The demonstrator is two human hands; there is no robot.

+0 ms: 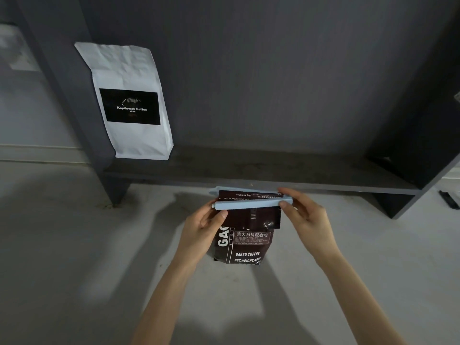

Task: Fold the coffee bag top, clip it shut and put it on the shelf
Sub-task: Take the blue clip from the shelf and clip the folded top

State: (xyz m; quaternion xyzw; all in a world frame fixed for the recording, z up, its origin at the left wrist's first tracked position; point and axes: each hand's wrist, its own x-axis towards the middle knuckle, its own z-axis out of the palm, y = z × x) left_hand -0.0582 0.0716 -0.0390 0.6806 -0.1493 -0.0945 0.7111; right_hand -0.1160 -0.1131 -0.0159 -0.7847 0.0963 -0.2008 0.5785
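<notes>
A dark brown coffee bag point(245, 245) with white print stands on the pale floor, its top folded over. A long light-blue sealing clip point(249, 204) lies across the fold, one bar in front of it and one behind. My left hand point(201, 227) grips the clip's left end and the bag's upper left edge. My right hand point(306, 215) pinches the clip's right end between thumb and fingers. The dark grey shelf point(273, 170) runs just behind the bag.
A white coffee bag point(129, 100) with a black label stands at the shelf's left end, against the side panel. The shelf's right upright point(423, 145) closes it off. A small dark object point(449, 199) lies on the floor at far right.
</notes>
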